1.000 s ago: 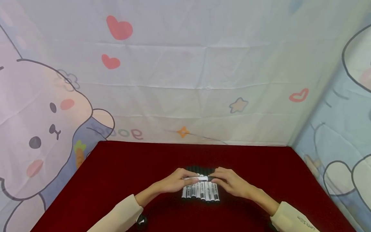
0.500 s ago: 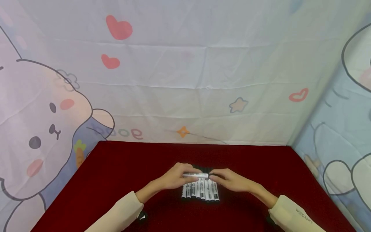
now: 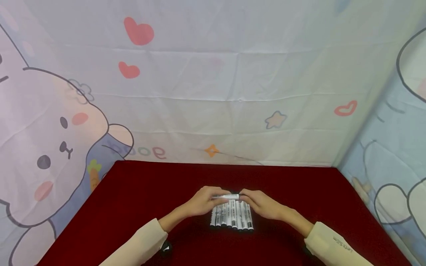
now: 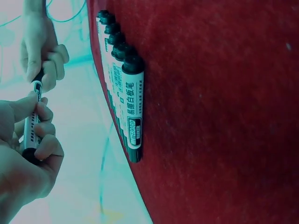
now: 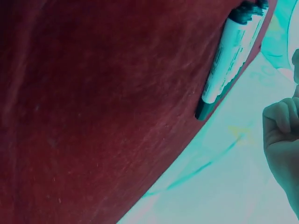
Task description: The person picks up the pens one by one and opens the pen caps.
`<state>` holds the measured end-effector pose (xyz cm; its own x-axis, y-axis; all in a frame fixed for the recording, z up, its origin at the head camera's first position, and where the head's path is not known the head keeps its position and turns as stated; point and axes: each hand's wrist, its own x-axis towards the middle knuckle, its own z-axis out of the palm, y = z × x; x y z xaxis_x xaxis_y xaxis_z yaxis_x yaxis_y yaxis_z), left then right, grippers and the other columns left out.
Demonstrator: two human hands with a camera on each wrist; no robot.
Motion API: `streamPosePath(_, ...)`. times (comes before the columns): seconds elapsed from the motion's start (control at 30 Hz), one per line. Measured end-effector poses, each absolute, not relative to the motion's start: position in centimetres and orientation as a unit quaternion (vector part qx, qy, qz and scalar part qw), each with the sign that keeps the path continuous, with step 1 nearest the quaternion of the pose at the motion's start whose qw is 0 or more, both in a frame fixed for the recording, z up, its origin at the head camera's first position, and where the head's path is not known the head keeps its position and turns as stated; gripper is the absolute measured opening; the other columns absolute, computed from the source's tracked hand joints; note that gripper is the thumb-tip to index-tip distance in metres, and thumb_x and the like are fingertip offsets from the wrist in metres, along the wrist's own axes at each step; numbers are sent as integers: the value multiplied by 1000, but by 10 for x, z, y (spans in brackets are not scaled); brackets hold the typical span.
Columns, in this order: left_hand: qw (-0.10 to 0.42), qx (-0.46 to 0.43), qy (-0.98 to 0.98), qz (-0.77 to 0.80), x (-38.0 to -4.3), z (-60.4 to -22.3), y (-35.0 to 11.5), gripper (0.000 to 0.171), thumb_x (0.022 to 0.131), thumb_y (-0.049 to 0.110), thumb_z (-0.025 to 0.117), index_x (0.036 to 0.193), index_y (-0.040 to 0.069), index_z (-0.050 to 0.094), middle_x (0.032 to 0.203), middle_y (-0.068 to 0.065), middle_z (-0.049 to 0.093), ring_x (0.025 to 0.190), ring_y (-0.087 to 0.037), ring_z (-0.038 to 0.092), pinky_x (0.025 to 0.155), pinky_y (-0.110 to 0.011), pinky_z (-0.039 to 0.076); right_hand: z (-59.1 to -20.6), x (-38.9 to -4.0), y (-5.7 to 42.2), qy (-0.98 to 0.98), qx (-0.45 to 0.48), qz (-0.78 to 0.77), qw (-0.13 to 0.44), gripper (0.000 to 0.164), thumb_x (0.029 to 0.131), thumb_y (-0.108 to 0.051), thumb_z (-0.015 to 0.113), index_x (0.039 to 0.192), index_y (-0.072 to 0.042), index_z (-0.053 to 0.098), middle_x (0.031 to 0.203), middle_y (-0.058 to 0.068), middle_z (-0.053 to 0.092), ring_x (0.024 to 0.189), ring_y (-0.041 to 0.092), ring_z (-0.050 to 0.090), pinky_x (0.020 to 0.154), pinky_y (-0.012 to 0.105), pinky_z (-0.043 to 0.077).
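Note:
A white whiteboard marker (image 3: 231, 197) with black ends is held level above a row of similar markers (image 3: 232, 218). My left hand (image 3: 201, 201) grips its barrel, fingers curled around it in the left wrist view. There, my right hand (image 4: 44, 53) pinches the black cap end of the held marker (image 4: 32, 128). Whether the cap sits fully on the barrel cannot be told. In the right wrist view, the right hand (image 5: 282, 130) shows only partly at the edge, with curled fingers. The row's markers lie side by side, black ends pointing toward and away from me.
A dark red cloth (image 3: 159, 184) covers the table. Behind it hangs a pale curtain (image 3: 199, 81) printed with hearts and cartoon animals, and another printed panel (image 3: 389, 147) stands at the right. A small black object (image 3: 165, 247) is by the left cuff.
Both hands and the held marker have shifted a little farther from me, uncovering more of the row. The grip on the marker stays with both hands. The row lies where it was.

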<state>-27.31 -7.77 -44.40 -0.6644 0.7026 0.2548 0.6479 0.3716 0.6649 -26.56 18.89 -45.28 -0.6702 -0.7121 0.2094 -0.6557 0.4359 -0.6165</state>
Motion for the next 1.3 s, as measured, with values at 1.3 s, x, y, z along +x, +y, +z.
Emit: streamPosePath(1.3,40,412,820,396,-272,-439,-70,25,99,13,67,121,3,74,110,-12,76,86,-7,65,77,-18,54,-452,-269,202,828,-390,-381,129,35,111,-27,45,129,-3,62,113,16,72,96,27,66,86,26,56)
